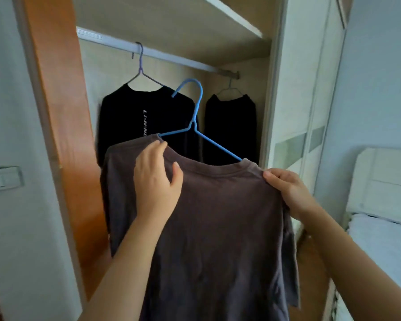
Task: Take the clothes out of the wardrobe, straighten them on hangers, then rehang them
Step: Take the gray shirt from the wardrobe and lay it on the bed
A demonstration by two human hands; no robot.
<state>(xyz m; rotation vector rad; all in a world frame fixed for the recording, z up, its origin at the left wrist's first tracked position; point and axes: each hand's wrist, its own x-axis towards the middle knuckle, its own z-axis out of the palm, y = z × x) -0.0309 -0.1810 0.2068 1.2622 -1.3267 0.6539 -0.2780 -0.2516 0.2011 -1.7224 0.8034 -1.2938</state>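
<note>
A grey-brown T-shirt (218,228) hangs on a blue hanger (196,117) held up in front of the open wardrobe, the hook free in the air below the rail (148,50). My left hand (156,179) grips the shirt's left shoulder near the collar. At the right shoulder seam, my right hand (287,191) pinches the fabric. On the rail hang a black long-sleeved top (125,119) on a purple hanger (140,72) and a black garment (232,126) on a pale hanger at the far right.
An orange-brown wardrobe frame (60,112) stands at the left, beside a wall with a light switch (2,179). A shelf (171,19) runs above the rail. White sliding doors (299,112) and a bed with a white headboard (384,181) are on the right.
</note>
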